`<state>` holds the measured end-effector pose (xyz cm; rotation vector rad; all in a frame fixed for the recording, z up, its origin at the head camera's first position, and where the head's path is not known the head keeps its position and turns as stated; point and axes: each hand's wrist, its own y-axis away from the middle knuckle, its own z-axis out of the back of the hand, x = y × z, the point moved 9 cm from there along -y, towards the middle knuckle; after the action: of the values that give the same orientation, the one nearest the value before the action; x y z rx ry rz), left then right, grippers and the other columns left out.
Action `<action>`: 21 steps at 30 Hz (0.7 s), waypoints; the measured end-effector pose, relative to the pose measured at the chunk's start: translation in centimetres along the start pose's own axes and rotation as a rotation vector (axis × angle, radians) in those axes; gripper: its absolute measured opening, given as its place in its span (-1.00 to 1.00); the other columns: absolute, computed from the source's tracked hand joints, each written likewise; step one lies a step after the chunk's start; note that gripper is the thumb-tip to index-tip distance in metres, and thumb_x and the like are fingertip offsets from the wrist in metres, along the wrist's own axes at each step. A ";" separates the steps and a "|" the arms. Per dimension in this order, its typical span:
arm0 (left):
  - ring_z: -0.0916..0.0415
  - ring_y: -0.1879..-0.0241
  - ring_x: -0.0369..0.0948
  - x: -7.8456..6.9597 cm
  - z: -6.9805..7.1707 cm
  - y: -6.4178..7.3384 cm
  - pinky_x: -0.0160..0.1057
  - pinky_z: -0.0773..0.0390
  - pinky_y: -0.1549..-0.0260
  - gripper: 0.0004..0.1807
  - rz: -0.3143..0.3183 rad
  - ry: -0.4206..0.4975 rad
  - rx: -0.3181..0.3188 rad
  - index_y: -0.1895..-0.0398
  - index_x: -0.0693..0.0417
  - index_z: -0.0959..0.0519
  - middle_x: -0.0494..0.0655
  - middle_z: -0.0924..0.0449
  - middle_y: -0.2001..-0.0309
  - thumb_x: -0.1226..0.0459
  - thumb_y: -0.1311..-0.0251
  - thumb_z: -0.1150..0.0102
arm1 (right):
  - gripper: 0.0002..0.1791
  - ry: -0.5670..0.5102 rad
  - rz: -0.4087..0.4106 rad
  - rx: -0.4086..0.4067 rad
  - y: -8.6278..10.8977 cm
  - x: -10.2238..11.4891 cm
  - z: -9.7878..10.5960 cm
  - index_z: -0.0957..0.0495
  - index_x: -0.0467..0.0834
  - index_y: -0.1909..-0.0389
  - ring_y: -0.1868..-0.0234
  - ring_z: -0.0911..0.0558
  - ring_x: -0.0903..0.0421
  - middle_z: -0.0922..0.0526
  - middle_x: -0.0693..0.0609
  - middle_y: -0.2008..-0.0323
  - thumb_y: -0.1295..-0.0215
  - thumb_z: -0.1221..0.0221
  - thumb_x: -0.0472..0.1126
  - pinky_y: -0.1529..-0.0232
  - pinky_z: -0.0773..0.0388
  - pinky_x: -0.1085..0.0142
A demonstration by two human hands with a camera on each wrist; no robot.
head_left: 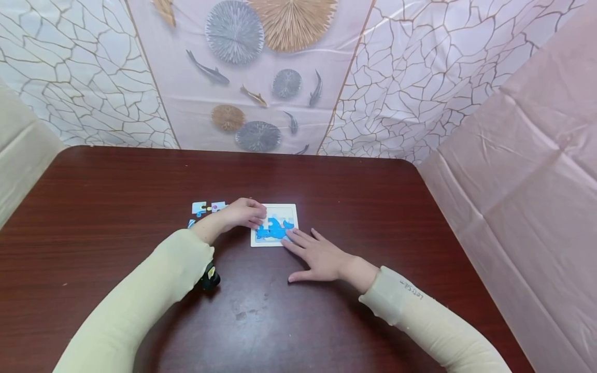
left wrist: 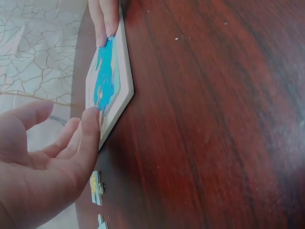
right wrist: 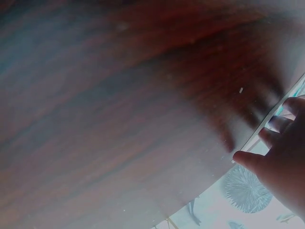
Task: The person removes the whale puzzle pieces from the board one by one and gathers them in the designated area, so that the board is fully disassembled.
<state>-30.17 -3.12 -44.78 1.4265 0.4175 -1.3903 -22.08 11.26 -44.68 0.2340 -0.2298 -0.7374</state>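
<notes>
A jigsaw puzzle (head_left: pixel 274 233) with a blue animal figure lies in a white square tray (head_left: pixel 296 215) on the table. My left hand (head_left: pixel 240 212) reaches over the tray's left side. In the left wrist view, fingertips of the left hand (left wrist: pixel 57 162) touch the puzzle's near end, the thumb held apart and no piece showing between them. My right hand (head_left: pixel 322 258) is spread flat, its straight fingertips on the puzzle's lower right corner and its thumb out over the table. Only part of the right hand (right wrist: pixel 281 157) shows in the right wrist view.
Loose puzzle pieces (head_left: pixel 199 207) lie left of the tray, partly hidden by the left wrist. A black wrist camera (head_left: pixel 211 277) hangs under the left sleeve. The dark wooden table (head_left: pixel 350 186) ends at a patterned curtain (head_left: pixel 242 124) at the back.
</notes>
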 end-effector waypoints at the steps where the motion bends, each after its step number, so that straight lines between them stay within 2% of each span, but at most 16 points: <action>1: -0.58 0.08 -0.09 0.0 0.0 -0.1 -0.23 -0.59 0.02 -0.54 0.000 -0.001 -0.002 -0.20 0.37 -0.32 0.30 -0.49 -0.08 0.24 -0.35 0.06 | -0.04 0.001 0.001 -0.002 0.0 0.0 0.0 0.05 0.04 -0.46 -0.50 0.06 0.03 0.06 0.02 -0.49 -0.15 0.08 0.46 -0.42 0.05 -0.15; 21: -0.50 -0.10 0.03 -0.2 -0.6 -0.4 -0.17 -0.54 -0.06 -0.53 -0.016 -0.069 0.011 -0.23 0.31 -0.33 0.27 -0.46 -0.15 0.19 -0.37 0.09 | -0.04 0.024 0.010 -0.012 -0.1 0.2 0.0 0.04 0.02 -0.46 -0.50 0.05 0.03 0.05 0.00 -0.48 -0.16 0.07 0.45 -0.42 0.02 -0.12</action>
<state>-30.24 -2.45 -44.93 1.3823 0.3777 -1.4522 -22.01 11.07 -44.71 0.2299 -0.2035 -0.7257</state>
